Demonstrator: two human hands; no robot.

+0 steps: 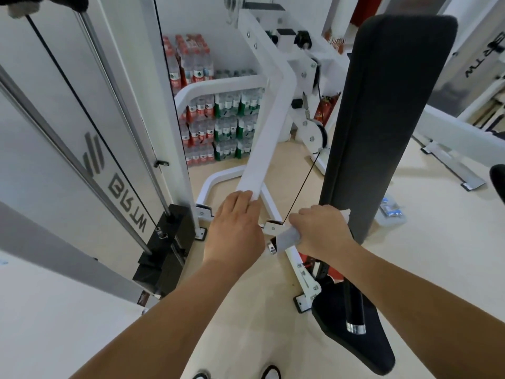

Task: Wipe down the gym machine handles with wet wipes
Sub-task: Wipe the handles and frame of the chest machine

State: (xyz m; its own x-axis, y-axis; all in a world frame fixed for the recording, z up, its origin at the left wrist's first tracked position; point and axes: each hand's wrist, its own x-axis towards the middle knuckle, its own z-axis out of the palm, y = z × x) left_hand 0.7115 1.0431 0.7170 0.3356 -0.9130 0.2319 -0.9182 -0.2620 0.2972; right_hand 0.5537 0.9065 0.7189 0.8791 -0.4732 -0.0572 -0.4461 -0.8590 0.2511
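Head view. Right hand (319, 231) closed around a handle (273, 246) of the gym machine, fingers wrapped over a white wet wipe (287, 237) pressed against the grip; chrome end cap of the handle visible just left of the wipe. Left hand (235, 231) laid over the lower end of the white frame arm (267, 127), fingers curled loosely on it, apparently as a brace; no wipe seen under it. Second handle (354, 305), black with chrome tip, lower right beside the seat (352, 337), not covered by any wipe.

Risks, as judged: wipe bunching or slipping off toward the end cap if the grip loosens; handle swinging on its pivot if the brace lifts; thin cable (300, 187) just above the right hand liable to snag the wipe or fingers.

Surroundings: tall dark back pad (382, 119) close against the right hand, limiting room on that side; weight stack (166, 250) and guide rods at left; bottled water packs (218, 121) stacked behind; a packet (390, 210), possibly the wipes, on the floor at right.
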